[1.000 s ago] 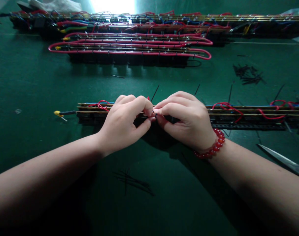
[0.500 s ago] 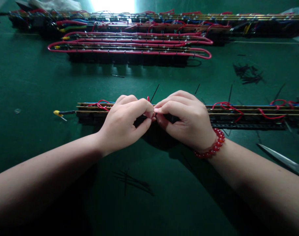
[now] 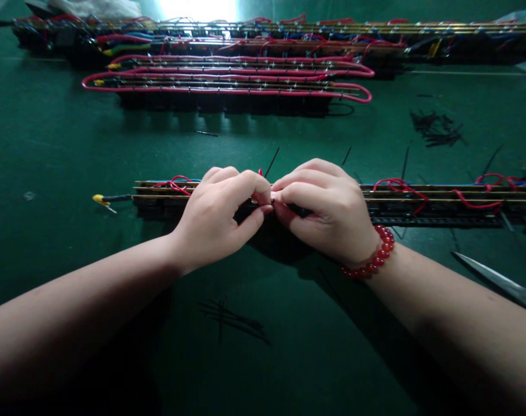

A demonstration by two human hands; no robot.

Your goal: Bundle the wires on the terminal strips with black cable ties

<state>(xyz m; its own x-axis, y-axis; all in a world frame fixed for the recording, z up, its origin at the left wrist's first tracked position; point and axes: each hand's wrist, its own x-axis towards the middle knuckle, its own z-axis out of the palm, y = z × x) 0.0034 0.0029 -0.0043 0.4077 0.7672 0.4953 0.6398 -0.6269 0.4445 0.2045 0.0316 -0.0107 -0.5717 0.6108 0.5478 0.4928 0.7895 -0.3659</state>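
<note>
"What are the hands doing?"
"Close fingertip work, it seems. The right hand (image 3: 332,211) pinches a small dark piece (image 3: 273,201); the left hand (image 3: 222,216) has thumb and finger drawn together beside it, but what they hold is hidden."

"Where is the long wired assembly (image 3: 444,201)?"
"Just behind and beneath both grips, lying crosswise on the green bench (image 3: 115,323), extending past each hand. Red wire (image 3: 396,183) loops over its right part."

"What would the next move call for?"
"My judgement: small, steady fingertip control, keeping loose wire out of the pinch. A metal blade (image 3: 492,277) lies farther right."
</note>
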